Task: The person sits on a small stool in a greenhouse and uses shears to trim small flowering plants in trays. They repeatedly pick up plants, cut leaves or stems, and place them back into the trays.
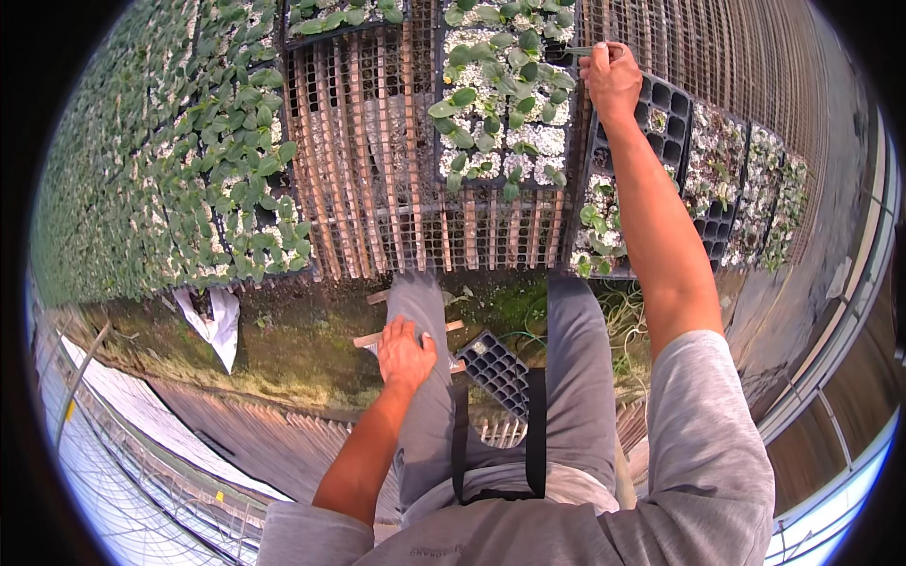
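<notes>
My right hand (613, 76) pinches a thin, pale tool, perhaps tweezers, whose tip reaches over a dark cell at the right edge of a seedling tray (506, 134). Green seedlings stand in white perlite-like grains in that tray. My left hand (406, 354) rests on my left thigh, fingers somewhat spread, holding nothing. Beneath my right forearm lies a black cell tray (665, 117) with many bare cells and some seedlings at its near end. Whatever the tool's tip touches is too small to tell.
Dense seedling trays (241, 156) cover the left of the slatted, meshed bench (354, 170). More trays (715, 156) stand at the right. On the ground between my legs lies an empty cell tray (499, 371); a white plastic bag (216, 322) hangs by the bench edge at left.
</notes>
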A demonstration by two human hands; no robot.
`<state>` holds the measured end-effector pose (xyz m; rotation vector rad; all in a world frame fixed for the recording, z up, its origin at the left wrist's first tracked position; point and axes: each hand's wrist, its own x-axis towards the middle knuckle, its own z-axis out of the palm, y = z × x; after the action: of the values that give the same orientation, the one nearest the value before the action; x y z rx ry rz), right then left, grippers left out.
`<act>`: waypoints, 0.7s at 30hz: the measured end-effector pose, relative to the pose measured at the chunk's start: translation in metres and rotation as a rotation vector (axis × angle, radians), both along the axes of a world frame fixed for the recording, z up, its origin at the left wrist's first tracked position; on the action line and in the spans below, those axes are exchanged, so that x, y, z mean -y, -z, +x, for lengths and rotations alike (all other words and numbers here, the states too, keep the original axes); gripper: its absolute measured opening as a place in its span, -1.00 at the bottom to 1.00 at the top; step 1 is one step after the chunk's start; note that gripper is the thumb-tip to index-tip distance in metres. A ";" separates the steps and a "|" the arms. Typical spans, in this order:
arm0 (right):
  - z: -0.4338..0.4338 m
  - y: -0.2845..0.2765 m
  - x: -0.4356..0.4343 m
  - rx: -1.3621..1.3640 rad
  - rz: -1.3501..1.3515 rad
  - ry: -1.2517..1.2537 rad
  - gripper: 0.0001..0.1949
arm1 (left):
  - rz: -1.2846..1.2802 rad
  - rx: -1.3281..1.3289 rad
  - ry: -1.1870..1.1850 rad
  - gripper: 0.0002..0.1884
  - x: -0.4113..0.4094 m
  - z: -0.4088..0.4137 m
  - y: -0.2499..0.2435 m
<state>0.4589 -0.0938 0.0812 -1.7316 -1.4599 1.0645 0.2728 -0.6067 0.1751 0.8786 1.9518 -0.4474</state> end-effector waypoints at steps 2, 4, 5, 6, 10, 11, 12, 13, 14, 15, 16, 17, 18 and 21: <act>-0.003 -0.002 -0.002 -0.025 -0.006 0.027 -0.69 | -0.007 0.000 -0.001 -0.45 0.002 0.000 -0.002; -0.008 -0.008 -0.002 -0.011 -0.013 0.041 -0.66 | -0.007 -0.003 -0.004 -0.45 0.000 -0.001 -0.001; -0.011 -0.011 -0.002 -0.005 -0.018 0.048 -0.64 | -0.011 -0.004 -0.005 -0.45 -0.001 -0.001 -0.002; -0.010 -0.012 -0.001 -0.014 -0.007 0.018 -0.63 | -0.021 -0.003 -0.005 -0.44 -0.001 -0.001 -0.003; -0.011 -0.014 0.000 0.040 -0.020 -0.009 -0.64 | -0.021 0.001 -0.006 -0.45 -0.001 -0.001 -0.002; -0.013 -0.011 -0.001 0.037 -0.021 -0.016 -0.63 | -0.017 -0.001 -0.008 -0.45 -0.001 -0.001 -0.002; -0.012 -0.005 -0.001 0.035 -0.023 -0.019 -0.63 | -0.013 0.000 -0.005 -0.45 -0.001 -0.001 -0.002; -0.011 0.002 -0.001 0.033 -0.025 -0.022 -0.62 | -0.015 0.000 0.002 -0.45 -0.003 -0.001 -0.001; -0.009 0.011 -0.003 -0.002 -0.030 -0.047 -0.64 | -0.016 0.000 0.009 -0.45 -0.004 -0.002 0.000; -0.009 0.015 -0.002 -0.086 -0.058 -0.034 -0.65 | -0.026 0.001 0.015 -0.45 -0.003 -0.001 -0.002; -0.009 0.020 -0.001 -0.169 -0.085 -0.019 -0.66 | -0.022 0.001 0.013 -0.45 -0.003 0.000 -0.002; -0.009 0.024 -0.001 -0.252 -0.112 -0.004 -0.66 | -0.017 0.002 0.011 -0.45 -0.003 0.000 -0.001; -0.005 0.029 -0.006 -0.343 -0.144 -0.003 -0.69 | -0.009 0.001 0.008 -0.45 -0.004 0.000 0.000; 0.009 0.038 -0.004 -0.398 -0.180 0.018 -0.68 | -0.026 0.005 0.010 -0.45 -0.004 0.000 0.000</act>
<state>0.4682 -0.0895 0.0431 -1.5312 -1.1257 1.4702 0.2729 -0.6031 0.1753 0.8726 1.9336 -0.4743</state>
